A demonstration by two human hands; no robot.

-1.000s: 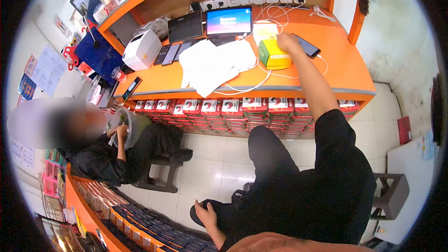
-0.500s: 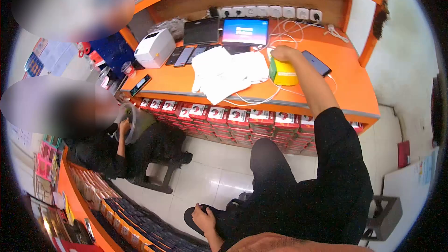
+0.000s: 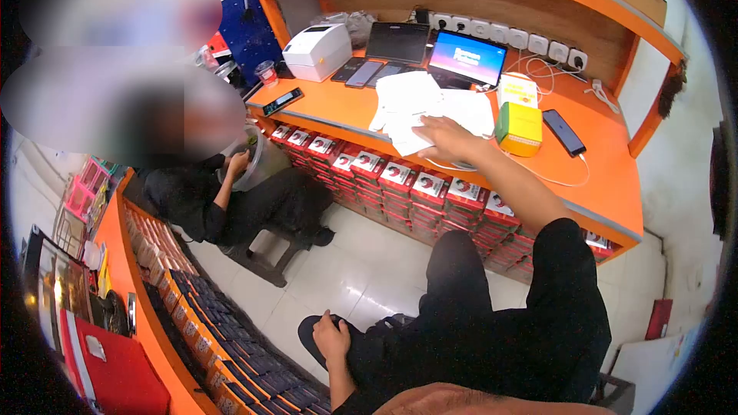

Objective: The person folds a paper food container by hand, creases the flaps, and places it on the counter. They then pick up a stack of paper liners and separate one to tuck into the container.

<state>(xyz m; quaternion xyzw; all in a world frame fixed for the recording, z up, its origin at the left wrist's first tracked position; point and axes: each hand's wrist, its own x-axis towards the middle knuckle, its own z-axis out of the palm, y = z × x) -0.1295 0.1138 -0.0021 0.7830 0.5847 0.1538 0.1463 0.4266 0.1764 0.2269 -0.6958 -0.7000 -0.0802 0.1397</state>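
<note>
Right hand (image 3: 447, 137) just hopped off the yellow box (image 3: 520, 129) to the white pile (image 3: 409, 98) near the desk (image 3: 600, 190) front edge, fingers spread; left hand (image 3: 332, 340), can't tell.

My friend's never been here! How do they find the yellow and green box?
Find the big orange desk, then the lit screen on it. Closer to the front edge, between the white papers and the black phone, sits the box. Only it is chunky, yellow and green.
</note>
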